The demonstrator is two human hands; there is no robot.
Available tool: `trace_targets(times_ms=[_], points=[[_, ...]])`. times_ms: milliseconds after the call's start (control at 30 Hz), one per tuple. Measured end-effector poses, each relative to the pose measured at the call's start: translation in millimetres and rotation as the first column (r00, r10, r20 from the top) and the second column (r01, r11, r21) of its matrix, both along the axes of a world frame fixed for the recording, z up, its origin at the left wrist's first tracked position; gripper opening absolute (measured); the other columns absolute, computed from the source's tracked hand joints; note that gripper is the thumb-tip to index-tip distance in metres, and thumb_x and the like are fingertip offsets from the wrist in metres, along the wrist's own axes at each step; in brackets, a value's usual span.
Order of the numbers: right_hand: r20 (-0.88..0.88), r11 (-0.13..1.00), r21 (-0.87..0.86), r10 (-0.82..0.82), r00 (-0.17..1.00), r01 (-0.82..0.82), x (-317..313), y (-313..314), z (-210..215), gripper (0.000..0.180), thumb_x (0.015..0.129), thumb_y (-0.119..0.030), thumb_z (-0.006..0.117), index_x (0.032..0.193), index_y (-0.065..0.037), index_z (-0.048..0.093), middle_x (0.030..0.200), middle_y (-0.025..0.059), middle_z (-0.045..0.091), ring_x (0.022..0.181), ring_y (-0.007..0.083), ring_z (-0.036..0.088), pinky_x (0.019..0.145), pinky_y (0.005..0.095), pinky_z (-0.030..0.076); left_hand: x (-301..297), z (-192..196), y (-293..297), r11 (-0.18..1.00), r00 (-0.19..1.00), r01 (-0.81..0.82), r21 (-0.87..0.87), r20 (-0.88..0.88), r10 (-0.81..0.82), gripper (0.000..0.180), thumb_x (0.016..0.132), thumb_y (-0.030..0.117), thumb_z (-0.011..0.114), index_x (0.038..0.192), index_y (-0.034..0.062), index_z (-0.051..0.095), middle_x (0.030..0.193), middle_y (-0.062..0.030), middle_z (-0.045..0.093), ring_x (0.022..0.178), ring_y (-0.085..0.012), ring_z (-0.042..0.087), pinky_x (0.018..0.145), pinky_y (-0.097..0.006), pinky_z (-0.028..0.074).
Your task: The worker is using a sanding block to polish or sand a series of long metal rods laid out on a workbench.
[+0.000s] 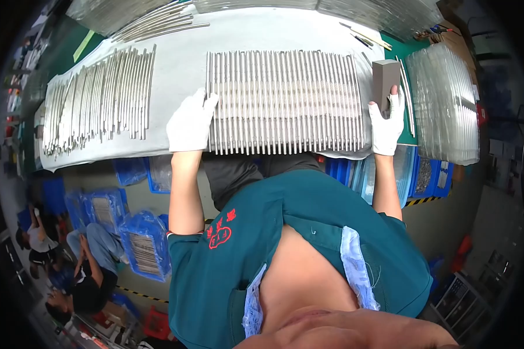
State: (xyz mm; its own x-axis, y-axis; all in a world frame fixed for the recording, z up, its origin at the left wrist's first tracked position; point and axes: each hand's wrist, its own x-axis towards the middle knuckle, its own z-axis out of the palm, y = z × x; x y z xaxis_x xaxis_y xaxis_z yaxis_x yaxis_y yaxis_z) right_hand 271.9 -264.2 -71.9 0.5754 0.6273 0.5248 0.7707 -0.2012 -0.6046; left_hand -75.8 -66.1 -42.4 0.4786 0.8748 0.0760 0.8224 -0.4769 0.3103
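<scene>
Metal rods [285, 99] lie side by side in an even, flat row on the white cloth in front of me. My left hand [189, 125], in a white glove, rests at the left edge of this row. Its thumb and forefinger are apart and touch or nearly touch the outermost rod; the other fingers are hard to make out. To the right of the row, my gloved right hand [388, 125] grips a grey-brown rectangular block [385, 78] standing up from the hand. The thumb and a bare fingertip show against the block.
A looser row of rods [99, 99] lies at the left, with more rods [163, 22] at the far left. Pen-like tools [367, 36] lie far right. Clear plastic trays [442, 104] are stacked at the right. Blue bins [431, 177] stand below the table; people sit at the lower left.
</scene>
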Motion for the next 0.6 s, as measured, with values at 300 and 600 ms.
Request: trace_targets(times_ms=[300, 600], points=[[-0.047, 0.997, -0.021, -0.074, 0.996, 0.073, -5.8, -0.9, 4.3, 0.068, 0.078, -0.012, 0.078, 0.14, -0.007, 0.05, 0.141, 0.0218, 0.048, 0.126, 0.0329, 0.051, 0.103, 0.0366, 0.042, 31.3, 8.7, -12.7, 0.917, 0.93, 0.268, 0.297, 0.168, -0.327, 0.068, 0.079, 0.053, 0.068, 0.121, 0.0005, 0.061, 0.121, -0.0223, 0.059, 0.113, -0.038, 0.055, 0.098, -0.05, 0.041], [-0.075, 0.997, -0.014, -0.079, 0.994, 0.078, -5.2, -1.6, 4.2, 0.068, 0.078, -0.011, 0.078, 0.14, -0.009, 0.05, 0.139, 0.0188, 0.048, 0.119, 0.0293, 0.054, 0.098, 0.0351, 0.046, 15.0, 1.2, -19.7, 0.931, 0.931, 0.338, 0.137, -0.196, -0.309, 0.078, 0.082, 0.062, 0.057, 0.137, 0.007, 0.05, 0.144, -0.018, 0.045, 0.133, -0.0353, 0.042, 0.108, -0.065, 0.022]])
